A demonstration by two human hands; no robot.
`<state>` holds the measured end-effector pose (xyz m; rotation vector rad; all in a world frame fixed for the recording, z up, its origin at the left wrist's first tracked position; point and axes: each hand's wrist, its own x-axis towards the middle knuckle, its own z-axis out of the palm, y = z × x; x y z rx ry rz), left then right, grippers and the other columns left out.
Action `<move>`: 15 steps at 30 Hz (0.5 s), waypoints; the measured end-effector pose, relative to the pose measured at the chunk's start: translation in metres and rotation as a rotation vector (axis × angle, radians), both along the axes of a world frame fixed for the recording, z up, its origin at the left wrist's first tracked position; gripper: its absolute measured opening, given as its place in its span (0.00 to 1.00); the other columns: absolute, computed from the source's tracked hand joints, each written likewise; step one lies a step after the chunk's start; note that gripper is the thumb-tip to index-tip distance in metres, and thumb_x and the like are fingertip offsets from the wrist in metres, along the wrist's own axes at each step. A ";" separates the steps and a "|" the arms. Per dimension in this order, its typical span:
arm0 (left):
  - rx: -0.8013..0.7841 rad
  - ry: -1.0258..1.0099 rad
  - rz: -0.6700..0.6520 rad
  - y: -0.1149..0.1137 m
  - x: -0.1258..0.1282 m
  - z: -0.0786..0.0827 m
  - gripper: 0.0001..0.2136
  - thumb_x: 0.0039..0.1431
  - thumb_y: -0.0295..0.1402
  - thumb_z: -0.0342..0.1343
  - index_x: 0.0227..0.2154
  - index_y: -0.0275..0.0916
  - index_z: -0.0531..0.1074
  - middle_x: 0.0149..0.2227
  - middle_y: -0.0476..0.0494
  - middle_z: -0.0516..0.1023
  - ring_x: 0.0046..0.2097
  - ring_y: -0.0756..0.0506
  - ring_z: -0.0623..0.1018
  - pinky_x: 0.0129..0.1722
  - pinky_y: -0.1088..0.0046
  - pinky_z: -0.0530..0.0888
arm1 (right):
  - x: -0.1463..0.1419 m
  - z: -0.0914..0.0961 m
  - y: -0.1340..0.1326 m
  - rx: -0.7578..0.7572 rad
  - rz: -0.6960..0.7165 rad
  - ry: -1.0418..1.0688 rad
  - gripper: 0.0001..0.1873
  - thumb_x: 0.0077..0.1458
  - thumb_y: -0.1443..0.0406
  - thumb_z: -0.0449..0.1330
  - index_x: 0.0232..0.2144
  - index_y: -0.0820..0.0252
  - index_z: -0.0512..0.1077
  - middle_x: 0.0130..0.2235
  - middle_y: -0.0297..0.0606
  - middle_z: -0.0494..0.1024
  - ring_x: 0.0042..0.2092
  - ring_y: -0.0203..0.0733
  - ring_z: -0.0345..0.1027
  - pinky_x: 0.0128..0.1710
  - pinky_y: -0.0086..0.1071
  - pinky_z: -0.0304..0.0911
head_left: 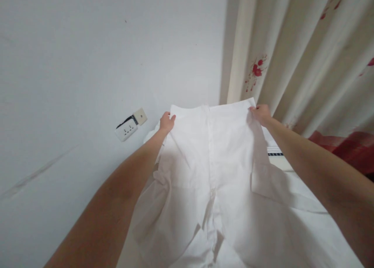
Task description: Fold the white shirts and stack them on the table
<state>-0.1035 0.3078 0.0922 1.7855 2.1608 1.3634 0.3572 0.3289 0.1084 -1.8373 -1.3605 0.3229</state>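
Note:
A white coat [233, 143] is spread out in front of me, its straight edge at the far end and its front seam running down the middle toward me. Folds that look like the collar or lapels lie at the near end. My left hand [167, 122] pinches the far left corner of the cloth. At the far right corner, my right hand [261, 114] has its fingers closed on the edge. Between the two hands the cloth is stretched fairly flat, while its left side is bunched and creased.
A white wall [87, 57] rises on the left and ahead, with a power socket [127, 129] and a small square wall plate [140, 116] beside it. To the right hangs a cream curtain [280, 57] with red flowers. A pale surface shows under the coat.

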 end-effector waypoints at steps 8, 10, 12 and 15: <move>-0.022 0.572 -0.423 -0.066 0.029 -0.005 0.22 0.60 0.28 0.54 0.59 0.36 0.68 0.61 0.33 0.67 0.64 0.35 0.64 0.65 0.54 0.59 | -0.039 -0.016 -0.050 0.260 0.257 -0.488 0.19 0.58 0.64 0.56 0.50 0.64 0.74 0.54 0.56 0.70 0.56 0.61 0.62 0.56 0.51 0.59; -0.064 0.635 -0.562 -0.107 0.036 -0.001 0.20 0.61 0.30 0.54 0.56 0.39 0.70 0.61 0.36 0.68 0.65 0.36 0.64 0.66 0.53 0.58 | -0.050 -0.018 -0.089 0.350 0.454 -0.518 0.15 0.60 0.64 0.55 0.46 0.61 0.76 0.51 0.53 0.72 0.55 0.59 0.63 0.56 0.52 0.60; -0.133 0.637 -0.697 -0.154 0.037 0.004 0.17 0.63 0.32 0.53 0.54 0.41 0.73 0.58 0.38 0.72 0.62 0.37 0.68 0.64 0.53 0.61 | -0.056 -0.021 -0.137 0.408 0.606 -0.517 0.14 0.60 0.65 0.55 0.45 0.58 0.76 0.52 0.50 0.72 0.55 0.58 0.64 0.56 0.53 0.61; -0.270 0.606 -0.942 -0.229 0.028 0.016 0.17 0.66 0.36 0.54 0.57 0.44 0.72 0.59 0.41 0.73 0.61 0.41 0.70 0.64 0.60 0.64 | -0.049 -0.030 -0.214 0.381 0.806 -0.508 0.13 0.62 0.66 0.55 0.46 0.55 0.76 0.52 0.48 0.73 0.55 0.55 0.65 0.54 0.51 0.64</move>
